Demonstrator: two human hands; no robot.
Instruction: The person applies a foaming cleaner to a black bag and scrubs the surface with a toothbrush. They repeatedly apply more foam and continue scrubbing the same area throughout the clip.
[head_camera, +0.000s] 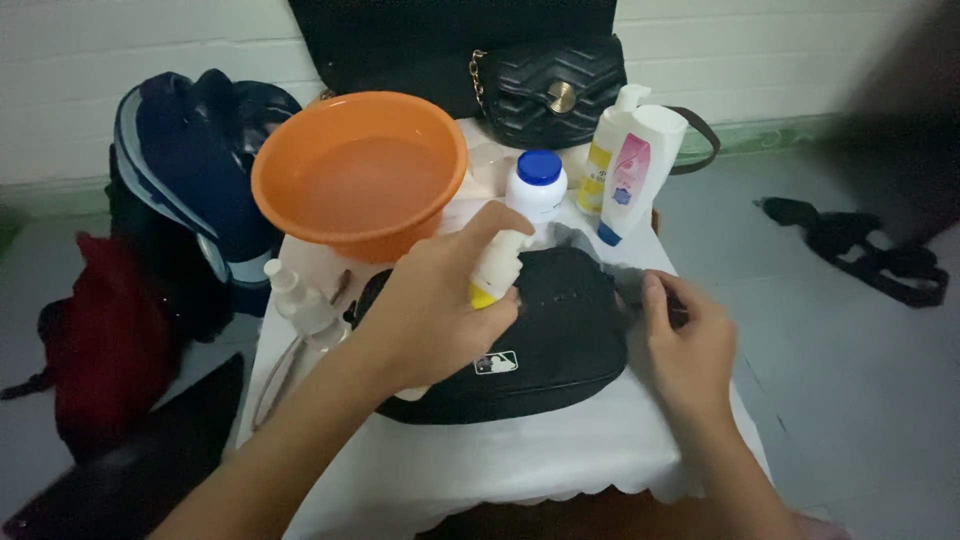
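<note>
My left hand (430, 310) grips a small white spray bottle (497, 266), its long axis tilted down at the black cap (540, 340) directly beneath; my right hand (685, 335) pinches the cap's right edge on the white-covered table (520, 460); behind stand a blue-lidded white jar (537, 183) and a white lotion bottle (640, 170) with pink label.

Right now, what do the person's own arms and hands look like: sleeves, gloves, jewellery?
Both are bare. The left hand and right hand wear no gloves, and no rings, watch or bracelets show. Both forearms are uncovered as far as the frame's lower edge, with no sleeve cuffs visible. No markings can be made out in the dim light.
</note>
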